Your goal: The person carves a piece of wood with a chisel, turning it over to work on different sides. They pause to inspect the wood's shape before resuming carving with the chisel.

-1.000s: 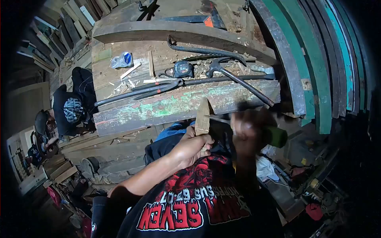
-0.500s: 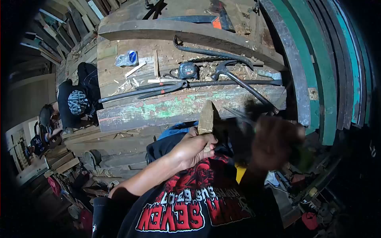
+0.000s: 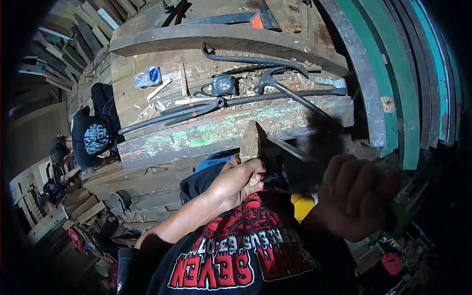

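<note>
My left hand, in front of my shirt, is wrapped around a pointed piece of wood. Its tapered end points away from me, over the near edge of the paint-worn plank. My right hand is closed in a fist on the right, partly in shadow. From its side a knife reaches toward the wood, its blade showing as a dull, blurred strip. The fist hides the handle. Blade and wood appear apart.
On the bench lie a claw hammer, a tape measure, long pincers, a pry bar and a curved beam. Green-painted boards stand at right. Another person crouches at left.
My right hand has moved down, from a blurred position near the hammer handle, and now shows more clearly. The view has shifted slightly. My left hand keeps its hold on the wood.
</note>
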`<state>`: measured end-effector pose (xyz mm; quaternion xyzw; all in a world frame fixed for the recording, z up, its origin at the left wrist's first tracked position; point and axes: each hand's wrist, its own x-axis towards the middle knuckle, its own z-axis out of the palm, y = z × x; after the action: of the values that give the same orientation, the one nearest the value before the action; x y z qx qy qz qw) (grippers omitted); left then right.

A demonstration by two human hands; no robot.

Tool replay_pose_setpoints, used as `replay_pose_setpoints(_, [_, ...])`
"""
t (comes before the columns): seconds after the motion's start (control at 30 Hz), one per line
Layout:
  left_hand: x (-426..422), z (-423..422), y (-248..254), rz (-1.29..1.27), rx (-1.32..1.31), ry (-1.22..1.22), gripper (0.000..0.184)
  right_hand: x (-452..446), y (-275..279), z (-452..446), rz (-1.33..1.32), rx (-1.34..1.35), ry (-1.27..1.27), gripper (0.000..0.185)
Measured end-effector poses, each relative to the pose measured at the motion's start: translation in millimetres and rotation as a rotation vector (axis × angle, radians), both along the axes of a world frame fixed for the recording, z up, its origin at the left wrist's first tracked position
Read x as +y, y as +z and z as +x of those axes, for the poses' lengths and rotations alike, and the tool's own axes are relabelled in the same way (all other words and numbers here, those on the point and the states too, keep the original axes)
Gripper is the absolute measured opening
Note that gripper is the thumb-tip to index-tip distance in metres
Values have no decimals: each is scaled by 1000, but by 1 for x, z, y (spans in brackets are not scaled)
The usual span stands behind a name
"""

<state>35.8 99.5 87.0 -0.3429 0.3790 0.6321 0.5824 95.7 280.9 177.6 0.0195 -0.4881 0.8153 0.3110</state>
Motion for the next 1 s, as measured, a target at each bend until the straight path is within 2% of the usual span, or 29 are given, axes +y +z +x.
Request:
replay_pose_setpoints(0.03, [0,1,-2,14,5,-12,9,-4,-16,2,119,-110,16,21])
replay_pose_setpoints(0.1, [-1,2,-8,48,19,-35,11,-24,-91,8,361,-328,48,17])
replay_pose_setpoints(0.13, [7,9,2,-15,94,-30,10,-30,-114,8,398,-411,-39,15])
replay_pose_setpoints(0.2, [-5,6,-6,-18,32,-43,8,-33,-133,4,372,-493,-196,11])
replay_pose_setpoints(0.23, [-9,0,-8,21,16,-37,7,-20,-133,9,284,-405,-278,9])
replay_pose_setpoints(0.3, [-9,-1,-10,68,30,-23,7,6,-102,6,210,-222,-370,5])
replay_pose_setpoints(0.37, [-6,-4,-10,69,37,-41,7,30,-55,4,106,0,-202,4])
replay_pose_setpoints(0.43, [-12,-6,-13,76,9,-61,6,48,-26,1,93,89,-58,5])
replay_pose_setpoints(0.53, [-13,-27,2,12,-20,-50,15,43,-27,-7,41,-62,-181,3])
replay_pose_setpoints(0.6, [-19,-32,2,26,38,-2,43,33,-46,-10,139,-384,-418,8])
replay_pose_setpoints(0.67, [-26,-33,1,4,184,0,58,26,-54,-8,200,-577,-419,11])
replay_pose_setpoints(0.7, [-33,-36,-3,75,191,-10,62,24,-55,-6,225,-638,-381,11])
replay_pose_setpoints(0.77, [-45,-42,-12,193,207,-47,70,10,-58,-9,-53,-533,-273,10])
replay_pose_setpoints(0.87, [-55,-49,-11,242,244,-54,78,-2,-60,-9,57,-538,-294,10])
replay_pose_setpoints(0.93, [-61,-52,-9,139,425,-182,79,-3,-62,-11,170,-489,-307,15])
replay_pose_setpoints(1.0, [-62,-54,-1,39,502,-276,71,0,-68,-11,286,-444,-340,17])
